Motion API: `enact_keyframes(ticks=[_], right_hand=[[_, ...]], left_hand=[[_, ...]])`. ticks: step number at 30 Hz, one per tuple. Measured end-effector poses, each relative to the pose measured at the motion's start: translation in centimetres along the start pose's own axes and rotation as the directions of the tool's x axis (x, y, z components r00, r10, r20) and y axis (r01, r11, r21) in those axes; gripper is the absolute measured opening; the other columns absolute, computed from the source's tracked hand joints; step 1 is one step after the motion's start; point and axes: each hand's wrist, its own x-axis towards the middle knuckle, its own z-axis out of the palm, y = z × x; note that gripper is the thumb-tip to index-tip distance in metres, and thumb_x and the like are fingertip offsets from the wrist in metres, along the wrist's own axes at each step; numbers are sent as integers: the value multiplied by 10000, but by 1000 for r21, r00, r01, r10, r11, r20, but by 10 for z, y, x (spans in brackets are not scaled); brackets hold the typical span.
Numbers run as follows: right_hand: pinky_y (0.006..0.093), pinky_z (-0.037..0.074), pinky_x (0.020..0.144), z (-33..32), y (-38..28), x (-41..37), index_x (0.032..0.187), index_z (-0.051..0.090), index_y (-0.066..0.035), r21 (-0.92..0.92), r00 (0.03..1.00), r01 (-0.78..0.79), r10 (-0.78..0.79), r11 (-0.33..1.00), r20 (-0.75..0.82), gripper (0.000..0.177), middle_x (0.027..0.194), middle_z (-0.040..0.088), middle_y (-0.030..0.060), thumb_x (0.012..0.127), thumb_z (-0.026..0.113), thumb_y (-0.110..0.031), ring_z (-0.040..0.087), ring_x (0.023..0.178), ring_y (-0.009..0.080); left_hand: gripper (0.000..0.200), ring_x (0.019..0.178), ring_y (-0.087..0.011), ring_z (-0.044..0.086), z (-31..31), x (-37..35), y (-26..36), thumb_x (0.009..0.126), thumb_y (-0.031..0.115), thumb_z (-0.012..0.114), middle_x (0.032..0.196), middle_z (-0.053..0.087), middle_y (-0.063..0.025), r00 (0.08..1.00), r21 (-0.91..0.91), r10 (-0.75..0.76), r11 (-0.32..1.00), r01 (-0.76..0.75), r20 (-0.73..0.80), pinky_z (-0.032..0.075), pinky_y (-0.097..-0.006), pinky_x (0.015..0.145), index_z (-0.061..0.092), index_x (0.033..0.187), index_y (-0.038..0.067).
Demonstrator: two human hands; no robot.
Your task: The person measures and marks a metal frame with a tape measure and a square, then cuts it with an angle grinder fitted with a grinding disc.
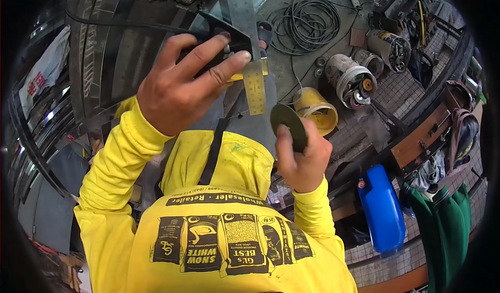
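My left hand (182,79) reaches over a dark metal piece (229,30) with a slanted edge. Its thumb and index finger close around a small silver part (226,48), too hidden to name. Right beside those fingertips runs a steel ruler (255,92) with marked graduations, and a yellow edge (263,66) shows behind it. Lower right, my right hand (304,157) pinches a thin, round, dark green cutting disc (291,126), thumb on its face. The disc is held apart from the ruler and tilted toward me.
A coiled black cable (307,25) lies on the floor. Beyond my right hand are a yellow bucket (320,113), a white bucket (351,79) of discs and another bucket (390,51) of hardware. A blue jerrycan (383,209) and green cloth (442,230) are at right; metal bars (39,150) at left.
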Motion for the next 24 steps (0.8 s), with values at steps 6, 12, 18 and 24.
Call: enact_keyframes(ticks=[6,12,18,24], right_hand=[[344,560,601,-10,12,21,1484,520,-100,29,992,111,-109,993,-60,677,860,695,130,840,670,45,720,680,287],[369,511,546,-17,-20,62,1603,428,-296,-414,898,372,-210,831,386,955,679,527,45,742,659,44,561,520,251],[402,481,480,-16,-20,53,1602,423,-317,-507,869,396,-135,766,475,893,653,497,46,782,662,-55,568,500,252],[388,471,474,-36,-27,40,1597,437,-300,-469,852,369,-90,802,517,900,654,489,43,762,671,-61,569,508,233]], left_hand=[[642,1045,-314,557,-5,1,-2,700,78,875,1314,654,-109,1000,2,4,1000,-4,18,525,-394,890,734,1319,174],[609,1040,-303,563,-15,-9,-11,742,112,870,1309,664,-83,999,35,-34,999,33,38,530,-385,888,729,1326,209],[625,1028,-299,564,-14,-8,-10,723,105,876,1313,666,-83,999,37,-36,999,35,30,531,-382,877,733,1321,212],[635,998,-286,560,-15,-10,-11,689,106,891,1302,672,-81,999,3,-53,999,53,1,524,-374,862,748,1299,206]])
